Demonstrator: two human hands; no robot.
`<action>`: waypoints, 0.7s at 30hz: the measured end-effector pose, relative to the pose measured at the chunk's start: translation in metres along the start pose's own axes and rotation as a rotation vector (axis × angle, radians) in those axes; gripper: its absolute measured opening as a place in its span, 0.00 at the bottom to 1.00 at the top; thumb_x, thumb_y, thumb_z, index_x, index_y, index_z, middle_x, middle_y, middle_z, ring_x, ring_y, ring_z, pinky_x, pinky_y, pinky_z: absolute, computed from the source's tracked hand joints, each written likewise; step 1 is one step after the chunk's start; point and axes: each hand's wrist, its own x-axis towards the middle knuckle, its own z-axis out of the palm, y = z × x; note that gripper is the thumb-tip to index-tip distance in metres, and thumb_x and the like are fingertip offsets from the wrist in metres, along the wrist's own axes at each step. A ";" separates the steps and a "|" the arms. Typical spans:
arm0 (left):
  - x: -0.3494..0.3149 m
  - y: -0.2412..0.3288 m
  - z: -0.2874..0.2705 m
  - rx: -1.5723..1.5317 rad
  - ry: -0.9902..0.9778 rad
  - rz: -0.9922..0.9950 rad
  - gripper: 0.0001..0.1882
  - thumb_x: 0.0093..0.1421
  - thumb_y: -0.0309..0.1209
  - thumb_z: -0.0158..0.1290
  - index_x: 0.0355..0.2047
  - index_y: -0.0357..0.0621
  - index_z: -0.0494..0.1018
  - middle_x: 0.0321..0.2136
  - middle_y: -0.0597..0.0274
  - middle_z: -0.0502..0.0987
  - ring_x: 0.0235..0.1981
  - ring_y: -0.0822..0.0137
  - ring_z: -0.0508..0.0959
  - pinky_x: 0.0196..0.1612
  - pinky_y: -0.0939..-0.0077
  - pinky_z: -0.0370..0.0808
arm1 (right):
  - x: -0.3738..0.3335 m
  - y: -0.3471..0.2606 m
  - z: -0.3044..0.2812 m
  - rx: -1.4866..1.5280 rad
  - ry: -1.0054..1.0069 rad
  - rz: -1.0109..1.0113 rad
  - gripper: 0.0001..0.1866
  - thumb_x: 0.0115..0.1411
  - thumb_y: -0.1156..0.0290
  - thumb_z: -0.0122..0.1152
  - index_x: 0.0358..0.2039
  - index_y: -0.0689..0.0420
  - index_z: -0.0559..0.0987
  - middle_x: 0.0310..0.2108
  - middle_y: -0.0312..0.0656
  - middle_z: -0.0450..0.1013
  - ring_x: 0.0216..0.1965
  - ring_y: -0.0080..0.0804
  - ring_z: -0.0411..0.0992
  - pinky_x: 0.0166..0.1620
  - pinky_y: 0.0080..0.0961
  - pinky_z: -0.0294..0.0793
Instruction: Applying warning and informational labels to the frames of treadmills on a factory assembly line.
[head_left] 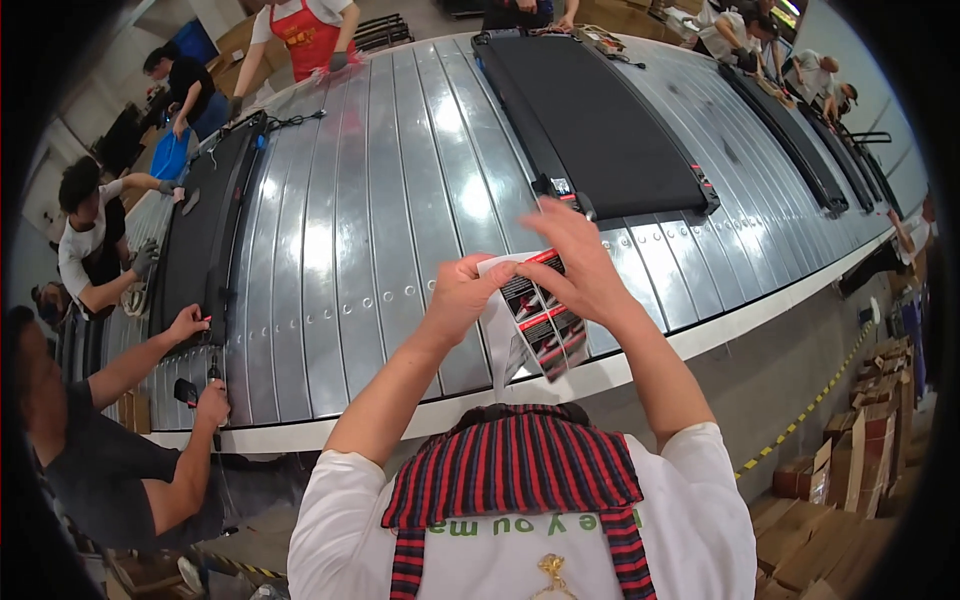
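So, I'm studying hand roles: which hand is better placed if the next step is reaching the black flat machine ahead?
Probably the right hand: it is nearer the black flat machine, with fingers raised toward its near end. The left hand sits farther left, though both are at the printed sheet.

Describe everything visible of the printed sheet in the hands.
The printed sheet looks thin and papery, with dark picture panels, red bands and pale lines; white shows along its left. It hangs slanted over the near edge of the slatted metal worktable. The left hand pinches its top; the right hand appears to touch it there.
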 end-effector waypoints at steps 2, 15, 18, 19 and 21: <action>0.001 0.005 0.010 -0.022 0.008 0.046 0.15 0.54 0.37 0.53 0.33 0.35 0.72 0.26 0.66 0.75 0.25 0.78 0.72 0.28 0.84 0.68 | 0.005 0.014 -0.006 0.245 -0.236 0.157 0.14 0.49 0.69 0.59 0.37 0.59 0.72 0.31 0.41 0.69 0.35 0.31 0.68 0.38 0.25 0.68; 0.012 0.031 0.032 0.131 -0.030 -0.144 0.11 0.53 0.30 0.51 0.33 0.35 0.73 0.25 0.63 0.75 0.25 0.75 0.74 0.29 0.81 0.72 | 0.011 0.073 -0.023 0.753 -0.541 0.307 0.06 0.50 0.73 0.57 0.27 0.62 0.75 0.22 0.36 0.69 0.25 0.21 0.66 0.29 0.19 0.65; 0.015 0.035 0.034 0.182 0.013 -0.148 0.10 0.52 0.30 0.51 0.30 0.35 0.73 0.24 0.63 0.75 0.24 0.75 0.74 0.28 0.82 0.72 | 0.017 0.080 -0.021 0.812 -0.601 0.337 0.06 0.50 0.73 0.57 0.27 0.62 0.75 0.22 0.35 0.69 0.25 0.21 0.66 0.29 0.19 0.65; 0.015 0.036 0.034 0.207 0.029 -0.154 0.09 0.51 0.30 0.52 0.29 0.35 0.73 0.23 0.63 0.74 0.23 0.76 0.73 0.27 0.82 0.72 | 0.019 0.083 -0.020 0.824 -0.623 0.332 0.06 0.50 0.73 0.57 0.27 0.62 0.75 0.22 0.35 0.69 0.25 0.20 0.66 0.28 0.18 0.65; 0.015 0.037 0.033 0.212 0.052 -0.159 0.09 0.51 0.30 0.52 0.29 0.35 0.72 0.22 0.64 0.74 0.22 0.76 0.73 0.26 0.83 0.72 | 0.022 0.087 -0.014 0.846 -0.652 0.319 0.06 0.50 0.73 0.58 0.27 0.62 0.75 0.21 0.35 0.69 0.25 0.20 0.66 0.28 0.18 0.65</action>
